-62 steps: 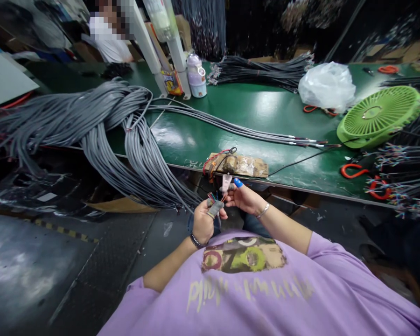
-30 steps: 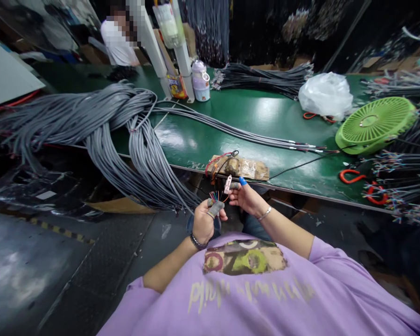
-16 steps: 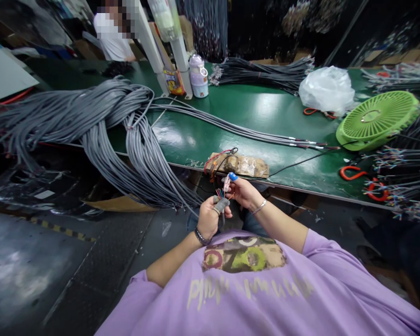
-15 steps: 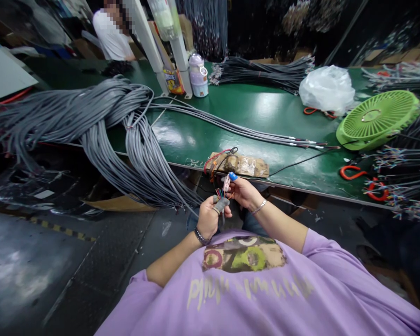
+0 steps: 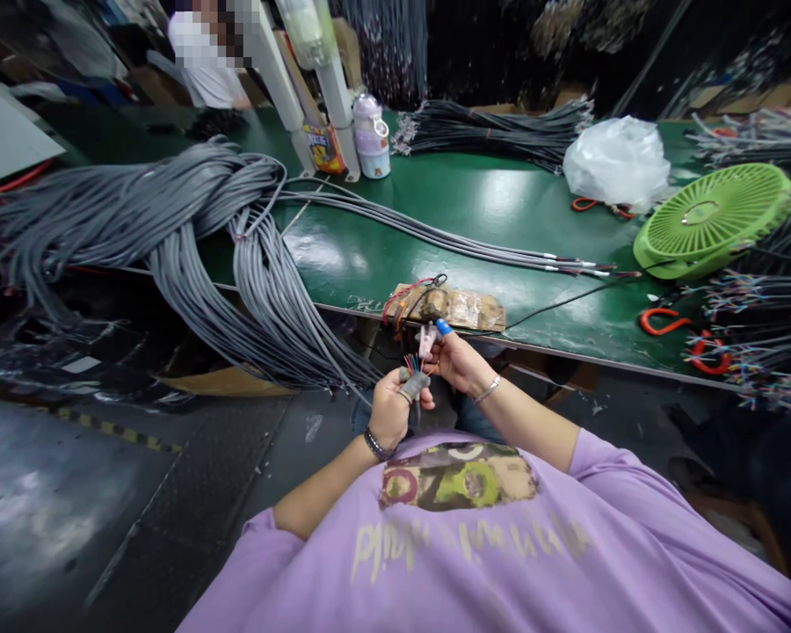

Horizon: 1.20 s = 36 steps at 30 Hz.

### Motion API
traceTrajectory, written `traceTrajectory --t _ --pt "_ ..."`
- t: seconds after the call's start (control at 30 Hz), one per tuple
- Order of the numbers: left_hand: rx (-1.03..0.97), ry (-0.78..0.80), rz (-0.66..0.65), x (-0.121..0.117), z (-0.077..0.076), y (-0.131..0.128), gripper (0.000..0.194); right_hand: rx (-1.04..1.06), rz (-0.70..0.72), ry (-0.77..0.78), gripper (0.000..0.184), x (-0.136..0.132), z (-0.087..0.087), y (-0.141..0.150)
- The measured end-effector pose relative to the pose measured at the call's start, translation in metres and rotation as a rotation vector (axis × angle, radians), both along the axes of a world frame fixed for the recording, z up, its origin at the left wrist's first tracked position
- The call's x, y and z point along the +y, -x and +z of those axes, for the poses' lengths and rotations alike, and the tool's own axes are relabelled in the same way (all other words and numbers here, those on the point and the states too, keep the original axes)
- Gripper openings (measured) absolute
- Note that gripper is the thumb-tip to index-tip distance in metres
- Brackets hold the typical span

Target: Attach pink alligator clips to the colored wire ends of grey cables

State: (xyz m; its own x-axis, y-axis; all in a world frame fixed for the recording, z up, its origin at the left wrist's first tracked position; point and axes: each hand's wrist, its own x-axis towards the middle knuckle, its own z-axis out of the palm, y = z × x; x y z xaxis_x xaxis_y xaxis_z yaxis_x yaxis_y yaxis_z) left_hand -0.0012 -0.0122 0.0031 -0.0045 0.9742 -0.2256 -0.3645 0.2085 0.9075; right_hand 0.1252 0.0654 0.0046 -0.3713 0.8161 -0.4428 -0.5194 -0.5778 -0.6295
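My left hand (image 5: 390, 411), with grey wrapping on its fingers, is closed around the end of a grey cable. Thin coloured wires (image 5: 412, 361) fan out above its fingertips. Just to the right, my right hand (image 5: 462, 362) pinches a small pale pink piece (image 5: 428, 341) right by these wires; its exact kind is too small to make out. A blue cover (image 5: 443, 326) sits on a fingertip of that hand. Behind the hands, at the bench edge, lies a taped wooden block (image 5: 465, 309) with red and black leads.
A large grey cable bundle (image 5: 191, 207) drapes over the green bench (image 5: 501, 198) at left. Several loose cables (image 5: 448, 238) stretch across it. At right stand a green fan (image 5: 712, 215), a plastic bag (image 5: 616, 163) and dark cable bundles (image 5: 771, 343). A bottle (image 5: 371, 141) and a person (image 5: 204, 61) are farther back.
The pale pink piece has turned in my right hand and shows a broader face. My right fingers have shifted slightly. My left hand keeps its grip on the cable.
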Motion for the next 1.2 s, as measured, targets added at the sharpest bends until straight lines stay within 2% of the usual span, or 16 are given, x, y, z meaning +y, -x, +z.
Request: traceTrajectory --t 0.1,0.27,0.33,0.5,0.6,0.8,1.03,1.1,1.2 --pt "0.008 -0.027 -0.006 -0.005 0.0 0.002 0.023 0.019 0.069 0.004 0.044 0.0 0.002 -0.003" --pt "0.006 -0.052 0.043 -0.007 0.001 0.004 0.022 -0.019 0.077 -0.094 0.025 0.0 0.008 -0.002" --pt "0.004 -0.043 0.06 -0.005 0.001 0.003 0.022 -0.043 0.063 -0.13 0.023 -0.001 0.008 -0.001" --pt "-0.013 -0.005 0.069 -0.001 0.005 -0.001 0.023 -0.017 0.035 -0.148 0.042 -0.001 -0.002 0.001" --pt "-0.019 -0.002 0.07 0.0 0.005 -0.003 0.023 -0.038 -0.021 -0.203 0.045 0.001 -0.013 0.004" --pt "-0.041 0.023 0.094 0.001 0.003 -0.004 0.024 0.036 0.003 -0.14 0.042 0.001 -0.013 0.011" --pt "-0.044 -0.026 0.086 -0.002 0.003 -0.001 0.024 -0.01 -0.007 -0.129 0.034 -0.001 -0.009 0.009" --pt "-0.043 -0.042 0.082 -0.003 0.003 -0.001 0.022 -0.068 -0.041 -0.182 0.035 -0.003 -0.01 0.009" --pt "-0.032 -0.045 0.088 -0.003 0.003 -0.001 0.021 -0.234 -0.186 -0.33 0.04 -0.005 -0.012 0.008"
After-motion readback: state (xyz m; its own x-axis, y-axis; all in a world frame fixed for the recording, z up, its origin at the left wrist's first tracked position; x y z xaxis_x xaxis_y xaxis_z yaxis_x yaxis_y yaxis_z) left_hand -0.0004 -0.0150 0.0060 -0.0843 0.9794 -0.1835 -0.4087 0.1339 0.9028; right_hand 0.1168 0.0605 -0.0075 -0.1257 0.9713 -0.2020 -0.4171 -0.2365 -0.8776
